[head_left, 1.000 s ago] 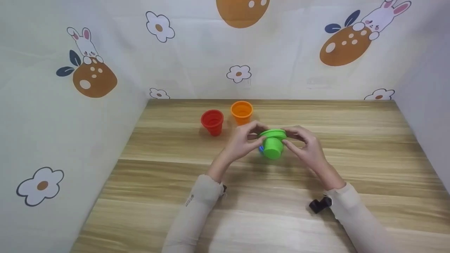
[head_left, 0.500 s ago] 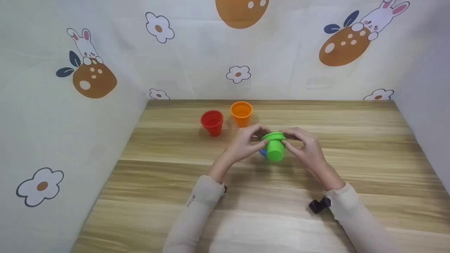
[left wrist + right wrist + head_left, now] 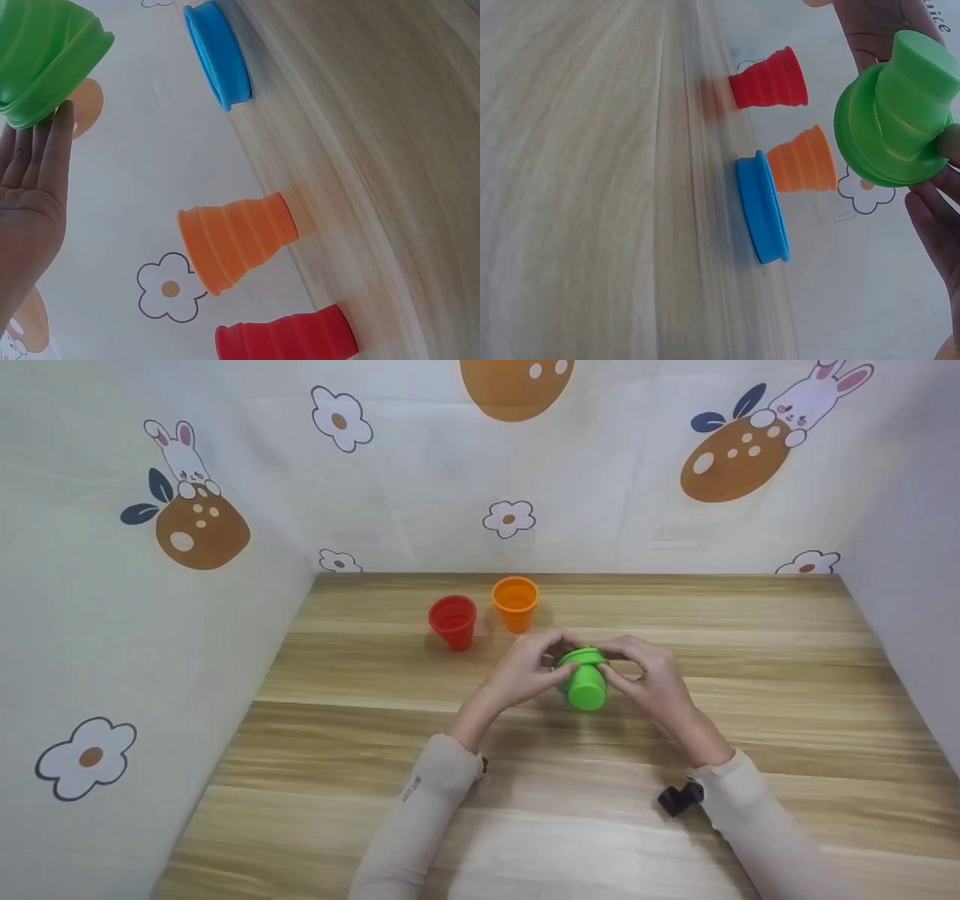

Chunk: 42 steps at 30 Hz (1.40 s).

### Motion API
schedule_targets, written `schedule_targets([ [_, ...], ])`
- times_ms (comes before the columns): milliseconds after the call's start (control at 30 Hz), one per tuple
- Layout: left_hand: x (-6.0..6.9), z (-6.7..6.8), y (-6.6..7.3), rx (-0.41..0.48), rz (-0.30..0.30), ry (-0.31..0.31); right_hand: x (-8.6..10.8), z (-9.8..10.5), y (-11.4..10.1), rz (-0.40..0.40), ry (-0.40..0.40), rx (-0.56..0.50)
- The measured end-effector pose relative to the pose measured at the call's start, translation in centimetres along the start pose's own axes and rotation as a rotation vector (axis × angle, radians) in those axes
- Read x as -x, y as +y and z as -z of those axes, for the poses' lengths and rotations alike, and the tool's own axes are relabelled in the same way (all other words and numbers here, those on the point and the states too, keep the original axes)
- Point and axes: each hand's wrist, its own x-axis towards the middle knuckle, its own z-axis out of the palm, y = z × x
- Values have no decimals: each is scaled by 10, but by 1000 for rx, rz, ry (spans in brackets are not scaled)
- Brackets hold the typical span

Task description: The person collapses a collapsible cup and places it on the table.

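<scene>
Head view showed fingers of the left hand [image 3: 525,669] and right hand [image 3: 654,675] pinching the green cup [image 3: 587,694] above the table [image 3: 570,810]; uneven pressure could have buckled it, letting it slip.

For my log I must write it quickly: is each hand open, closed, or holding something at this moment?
Left hand: holding the green cup near its wide rim.
Right hand: holding the same green cup from the opposite side.

Booth-like place suggested: wood-grain tabletop [image 3: 315,780] bounded at frame's left, top and right by pale walls [image 3: 420,502], partly rabbit-printed.
</scene>
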Motion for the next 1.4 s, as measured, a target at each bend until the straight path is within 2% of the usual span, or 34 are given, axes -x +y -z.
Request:
schedule_targets([
  [433,2,2,-3,17,0,16,1,-2,3,32,22,-43],
  [833,4,7,-2,43,-21,73,1,0,4,-49,0,-147],
  [1000,4,8,-2,84,-6,95,2,1,3,-117,-15,-190],
  [1267,4,9,0,189,9,145,3,3,1,-283,-40,-340],
  [1400,4,8,-1,219,7,159,2,3,1,-300,-8,-386],
])
